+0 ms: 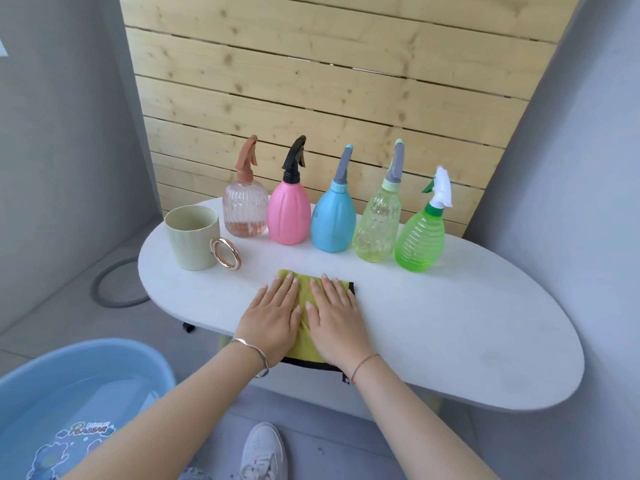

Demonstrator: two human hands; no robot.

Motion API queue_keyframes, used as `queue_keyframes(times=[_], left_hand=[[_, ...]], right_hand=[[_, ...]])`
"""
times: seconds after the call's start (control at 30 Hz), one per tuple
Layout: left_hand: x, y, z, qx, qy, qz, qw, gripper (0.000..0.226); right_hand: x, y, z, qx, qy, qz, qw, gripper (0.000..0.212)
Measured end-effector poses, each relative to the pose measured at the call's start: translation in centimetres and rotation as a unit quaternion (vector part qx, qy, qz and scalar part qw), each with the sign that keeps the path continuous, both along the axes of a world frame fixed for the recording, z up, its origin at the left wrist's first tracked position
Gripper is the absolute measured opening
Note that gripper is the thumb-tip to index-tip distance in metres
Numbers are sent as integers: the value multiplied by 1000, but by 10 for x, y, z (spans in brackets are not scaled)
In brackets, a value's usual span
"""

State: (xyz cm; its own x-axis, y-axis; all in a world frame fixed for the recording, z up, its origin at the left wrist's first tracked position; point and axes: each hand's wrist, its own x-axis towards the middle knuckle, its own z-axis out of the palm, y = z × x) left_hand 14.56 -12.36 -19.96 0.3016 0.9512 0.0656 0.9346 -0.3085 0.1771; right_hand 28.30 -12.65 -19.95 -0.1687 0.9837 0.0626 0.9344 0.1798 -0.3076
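Note:
A yellow-green cloth point(304, 299) with a black edge lies folded on the white oval table point(450, 323), its near end hanging over the front edge. My left hand point(273, 313) and my right hand point(334, 315) rest flat on the cloth side by side, fingers straight and pointing away from me. Behind the cloth stands a row of spray bottles: a clear pink ribbed bottle point(246, 209), a solid pink bottle point(289, 211), a blue bottle point(333, 220), a pale yellow-green bottle point(377, 223) and a bright green bottle point(420, 237).
A cream cup point(192, 237) with a gold ring handle stands at the table's left end. A blue basin point(69, 403) holding water sits on the floor at lower left. A wooden slat wall rises behind the table. My white shoe point(263, 452) is below the table edge.

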Motion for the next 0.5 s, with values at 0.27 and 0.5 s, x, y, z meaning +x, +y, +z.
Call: queue_keyframes(times=[0.27,0.5], left_hand=[[60,-9,4,-42,1,-38,998,60],[130,-11,7,-65,-8,-66,996,60]], right_hand=[[65,-13,-3,4,-20,-18,1000,65],[136,-18,-3,-8,-44,-55,997,55]])
